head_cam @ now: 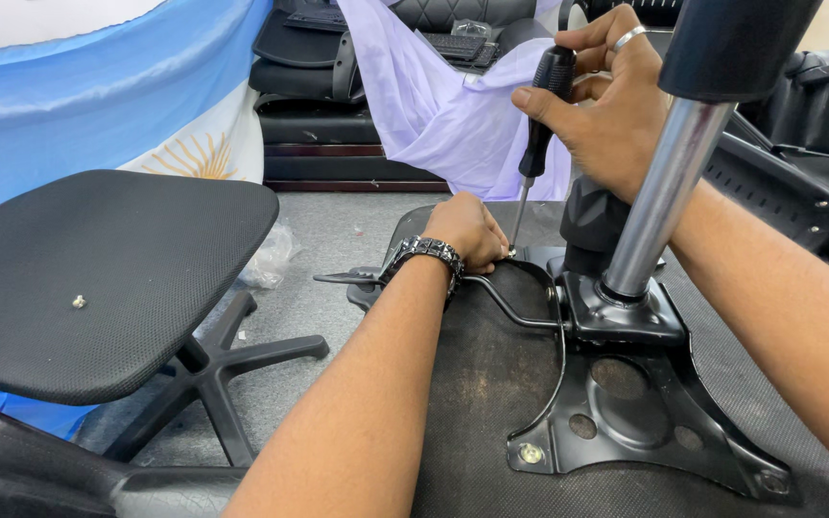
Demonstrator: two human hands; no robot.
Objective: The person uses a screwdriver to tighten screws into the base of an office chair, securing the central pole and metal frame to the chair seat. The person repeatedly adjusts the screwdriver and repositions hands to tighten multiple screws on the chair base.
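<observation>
My right hand (611, 105) grips the black handle of a screwdriver (541, 115), held upright with its tip down at the far corner of a black metal chair mechanism plate (626, 412). My left hand (467, 230), with a beaded bracelet at the wrist, is closed and rests on the plate's far edge right beside the screwdriver tip. The plate is mounted on the underside of an upturned black chair seat (477, 384). A chrome gas cylinder (669, 182) rises from the plate. A thin lever rod (510, 307) runs out to the left.
Another black office chair (98, 278) stands to the left with a small loose screw (79, 301) on its seat. Behind it hangs a blue and white flag with a sun (146, 105). A lilac cloth (443, 105) drapes over black furniture at the back. The floor is grey.
</observation>
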